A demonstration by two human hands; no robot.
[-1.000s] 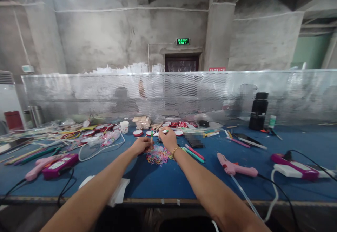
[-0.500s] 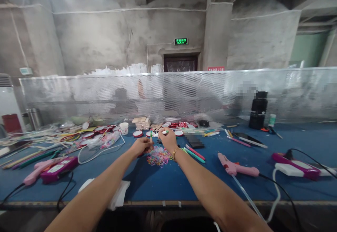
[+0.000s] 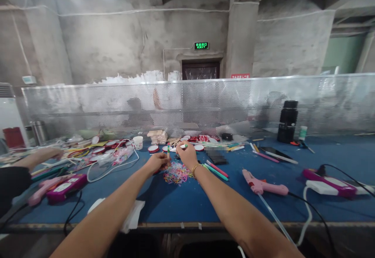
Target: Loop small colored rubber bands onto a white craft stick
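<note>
My left hand (image 3: 158, 162) is closed around the lower part of a short, thin stick (image 3: 168, 153), which stands upright and looks green near its top. In my right hand (image 3: 187, 155) is a white marker pen (image 3: 179, 148) with a green end. The pen lies almost level, its other end pointing left at the stick; I cannot tell whether they touch. Just below both hands is a loose heap of small coloured rubber bands (image 3: 178, 174). Green and red markers (image 3: 217, 169) lie right of my right wrist.
Pink glue guns (image 3: 263, 185) lie at right and left. A co-worker's arm (image 3: 38, 158) reaches in from the left. Behind stand a paper cup (image 3: 138, 143), red-rimmed round pieces (image 3: 153, 149) and a black bottle (image 3: 287, 122). White tissue (image 3: 134, 216) lies near the front edge.
A co-worker's arm with a dark sleeve has come in at the left, over the sticks there. My hands, the stick and the marker have hardly moved.
</note>
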